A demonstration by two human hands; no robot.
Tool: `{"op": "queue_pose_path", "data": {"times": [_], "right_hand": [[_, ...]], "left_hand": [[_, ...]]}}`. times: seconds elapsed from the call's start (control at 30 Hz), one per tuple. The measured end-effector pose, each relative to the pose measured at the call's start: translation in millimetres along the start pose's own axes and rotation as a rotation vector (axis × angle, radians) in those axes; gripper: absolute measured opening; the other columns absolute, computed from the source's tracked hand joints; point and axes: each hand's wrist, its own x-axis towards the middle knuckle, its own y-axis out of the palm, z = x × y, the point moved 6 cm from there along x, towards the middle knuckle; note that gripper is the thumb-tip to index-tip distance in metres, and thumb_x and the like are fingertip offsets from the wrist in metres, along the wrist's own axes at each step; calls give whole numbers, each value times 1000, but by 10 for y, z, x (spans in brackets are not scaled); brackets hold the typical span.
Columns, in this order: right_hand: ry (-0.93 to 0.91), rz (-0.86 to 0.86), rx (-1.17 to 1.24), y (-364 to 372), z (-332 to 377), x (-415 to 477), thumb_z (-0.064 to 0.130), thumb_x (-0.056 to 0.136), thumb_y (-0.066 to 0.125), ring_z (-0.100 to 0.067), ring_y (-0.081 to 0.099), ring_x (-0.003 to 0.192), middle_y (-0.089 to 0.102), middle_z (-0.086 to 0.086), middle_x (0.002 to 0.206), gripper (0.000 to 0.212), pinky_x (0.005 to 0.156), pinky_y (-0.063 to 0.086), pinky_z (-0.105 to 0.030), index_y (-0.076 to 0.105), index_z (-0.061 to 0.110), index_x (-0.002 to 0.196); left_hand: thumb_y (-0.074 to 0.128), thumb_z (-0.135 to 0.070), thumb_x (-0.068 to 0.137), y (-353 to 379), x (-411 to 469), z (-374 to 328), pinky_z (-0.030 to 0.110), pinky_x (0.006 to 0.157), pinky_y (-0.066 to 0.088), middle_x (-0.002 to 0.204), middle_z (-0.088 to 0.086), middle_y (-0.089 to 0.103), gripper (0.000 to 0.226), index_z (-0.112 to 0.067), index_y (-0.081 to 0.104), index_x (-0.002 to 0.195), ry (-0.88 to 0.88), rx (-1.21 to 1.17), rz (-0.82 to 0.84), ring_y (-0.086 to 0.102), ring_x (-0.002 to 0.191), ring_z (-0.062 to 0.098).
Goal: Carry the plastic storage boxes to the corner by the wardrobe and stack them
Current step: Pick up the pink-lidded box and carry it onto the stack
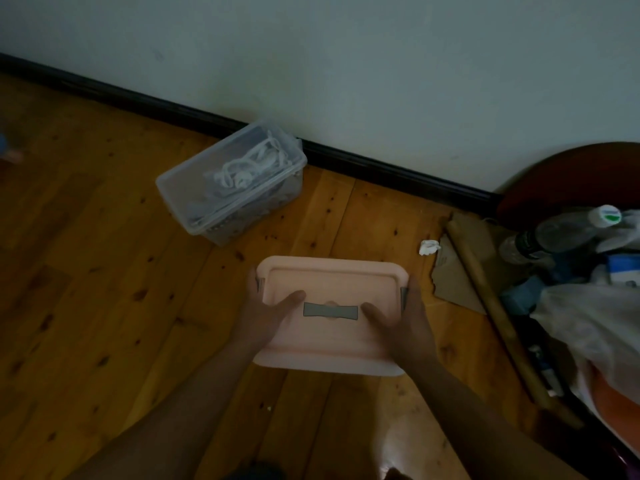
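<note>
**By a pale wall (381, 64), above a wooden floor (86, 271), a person holds a pink box (329, 344) in both hands.**

A lidded clear box (232, 181) with cords inside sits just beside the skirting and looks like the likely base for the stack. The pink box is nearer the camera and seemingly lifted. The left hand (266, 313) and right hand (401, 323) clasp its short ends, fingers wrapped round the sides and thumbs flat on the lid, probably to keep it level and closed. A bottle (554, 233) and a paper scrap (428, 246) lie to the right.
</note>
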Motion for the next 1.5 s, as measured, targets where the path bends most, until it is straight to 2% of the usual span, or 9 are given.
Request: {"op": "queue_pose_path", "data": {"times": [0.1,0.27,0.6,0.77,0.9,1.03,1.23,1.4,1.5], "right_hand": [[-15,-4,7,-87,109,-55,52,79,69,-25,45,129,37,-3,148,98,98,45,-45,11,24,152],[-18,-23,-29,-318,358,-261,53,78,69,-25,47,127,39,-3,147,97,94,46,-44,11,24,151],[-40,-3,-34,-934,1172,-910,49,78,71,-25,47,127,37,-2,149,97,97,46,-47,10,28,150],[-63,31,-48,-1276,1721,-1280,48,79,71,-26,40,134,32,-3,152,100,107,38,-49,7,24,152],[-64,42,-76,-1552,2087,-1514,53,79,69,-25,35,137,27,-3,156,102,106,33,-43,4,24,153],[-81,63,-80,-1893,2485,-1783,53,79,69,-25,35,137,24,-3,156,100,107,36,-47,6,24,152],[-134,65,-64,-2333,3085,-2134,47,80,71,-25,38,134,32,-6,151,97,106,38,-53,12,18,151],[-146,67,-83,-2580,3486,-2391,48,79,71,-27,36,135,31,-7,152,100,107,36,-51,10,19,152],[-152,70,-83,-2709,3712,-2531,49,78,72,-28,37,135,30,-7,153,102,107,37,-52,8,20,152]], "left_hand": [[77,-49,72,-48,-58,-105,37,93,38,142,-4,40,105,-31,11,151,20,-11,-11,43,127,24],[76,-54,70,-202,-292,-340,43,101,35,151,-2,33,106,-33,11,152,12,-4,-31,38,132,25],[80,-51,68,-694,-1022,-1061,39,102,31,154,-7,27,111,-31,10,152,13,-12,-44,31,138,19],[80,-47,69,-1062,-1491,-1560,31,89,31,122,-22,31,99,-38,19,147,29,-55,-87,31,114,3],[80,-51,68,-1296,-1799,-1911,32,88,33,124,-21,31,101,-40,17,147,2,-38,-92,33,113,5],[80,-51,68,-1514,-2162,-2299,35,90,34,141,-13,33,107,-37,12,149,4,-26,-108,35,127,13],[82,-42,68,-1820,-2613,-2843,37,84,39,121,-15,31,100,-37,17,144,5,-43,-127,37,112,12],[82,-40,68,-2061,-2981,-3200,43,97,41,147,-5,31,103,-39,14,146,-36,-59,-137,37,133,24],[82,-39,69,-2216,-3171,-3422,41,94,39,152,-3,29,105,-38,12,148,-37,-60,-152,36,134,27]]}}
